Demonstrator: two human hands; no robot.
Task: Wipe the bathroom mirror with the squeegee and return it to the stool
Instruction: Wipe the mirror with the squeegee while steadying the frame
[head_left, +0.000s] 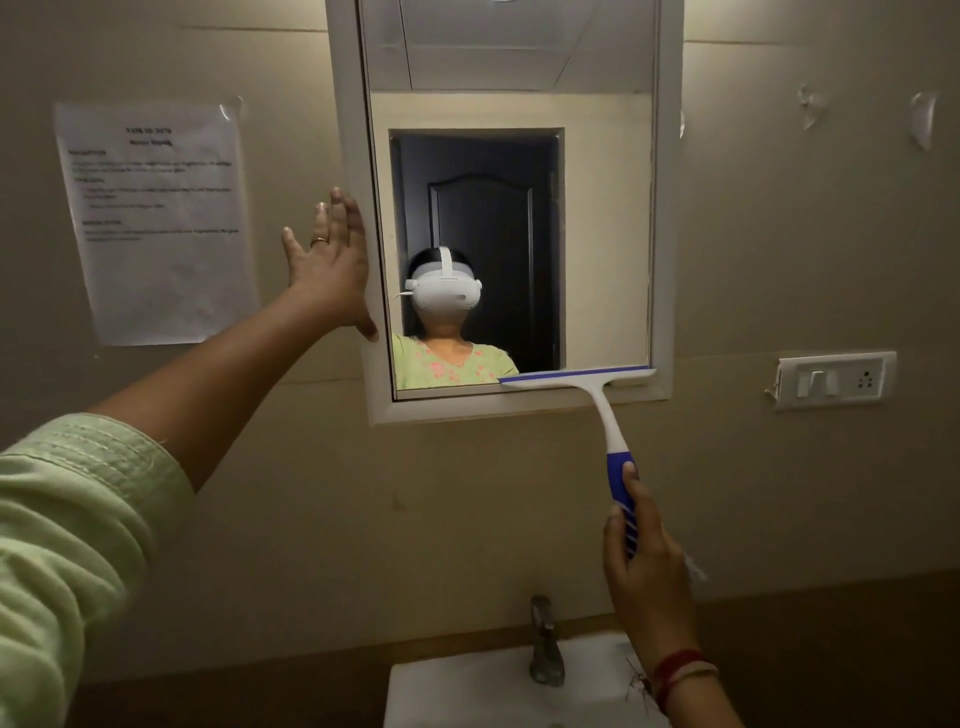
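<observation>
Mirror (597, 234) hangs on the wall in a white frame, upper centre. Squeegee (605, 410): blade lies flat along the bottom edge of the glass, right half, touching the lower frame. Right hand (647, 561) grasps the blue handle low down, fingers wrapped round it. Left hand (330, 265) is released, fingers straight, pressed flat on the left frame edge.

Judged: wiping step, this stroke is at its bottom end and the left half is likely next. To do it well, lift off, reset at the top, keep the whole rubber edge on the glass with even pressure, and overlap strips. Keep the bracing palm off the glass.

Around: sink (467, 691) below, paper notice (156, 223) left of the mirror, switch plate (836, 379) right, near the blade end, so keep drips away. Tap (545, 644) sits near the right wrist and could get bumped. Stool not in view.
</observation>
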